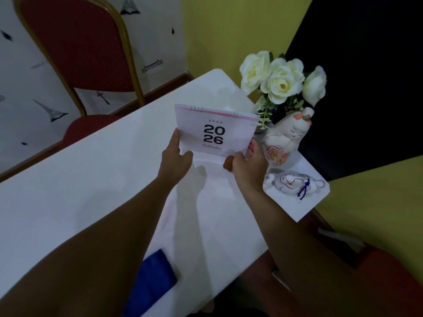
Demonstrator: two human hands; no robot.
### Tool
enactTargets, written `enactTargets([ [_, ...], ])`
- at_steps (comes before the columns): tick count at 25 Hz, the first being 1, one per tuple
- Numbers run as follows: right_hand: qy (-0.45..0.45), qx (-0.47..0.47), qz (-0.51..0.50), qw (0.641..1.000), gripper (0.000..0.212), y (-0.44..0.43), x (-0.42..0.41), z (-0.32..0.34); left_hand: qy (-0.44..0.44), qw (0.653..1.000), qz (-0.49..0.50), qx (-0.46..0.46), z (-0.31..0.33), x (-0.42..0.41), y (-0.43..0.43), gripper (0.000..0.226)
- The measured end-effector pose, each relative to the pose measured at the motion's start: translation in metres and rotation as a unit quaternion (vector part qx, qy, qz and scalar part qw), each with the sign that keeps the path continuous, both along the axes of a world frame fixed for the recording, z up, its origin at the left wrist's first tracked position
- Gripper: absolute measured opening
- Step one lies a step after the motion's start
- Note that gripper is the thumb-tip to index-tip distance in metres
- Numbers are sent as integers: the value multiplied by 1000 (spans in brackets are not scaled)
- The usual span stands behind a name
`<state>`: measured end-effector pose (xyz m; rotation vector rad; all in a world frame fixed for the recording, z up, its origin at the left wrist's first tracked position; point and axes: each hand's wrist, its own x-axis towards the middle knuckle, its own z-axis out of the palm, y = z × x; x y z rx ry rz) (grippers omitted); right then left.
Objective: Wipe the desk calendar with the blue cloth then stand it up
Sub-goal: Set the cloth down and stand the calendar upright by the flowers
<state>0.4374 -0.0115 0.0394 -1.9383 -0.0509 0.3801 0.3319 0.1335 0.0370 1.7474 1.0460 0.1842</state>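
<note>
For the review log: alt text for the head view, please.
Both hands, left hand and right hand, hold a 2026 desk calendar upright on a white table. A blue cloth lies at the near edge; white flowers and figurines stand right.

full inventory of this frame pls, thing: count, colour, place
desk calendar: 1, white with pink top, "2026" cover, upright at table's far side
blue cloth: 1, blue, near table edge, partly under the left forearm
table: 1, white cover
flowers: 1 bunch, cream-white, far right corner
seated figurine: 1, white and pink, right of calendar
lying figurine: 1, white with blue cord, right edge
chair: 1, red, gold frame, beyond table
left hand: on calendar's lower left corner
right hand: on its lower right corner
</note>
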Motion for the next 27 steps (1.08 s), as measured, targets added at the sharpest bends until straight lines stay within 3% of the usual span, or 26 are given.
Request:
enactTargets([
  [16, -17, -8, 7, 1000, 68, -1, 4, -9, -8, 1000, -14, 7, 5, 7, 1, 71],
  [27, -17, 6, 1, 1000, 65, -1, 10, -6, 6, 999, -39, 1, 9, 8, 8, 72],
])
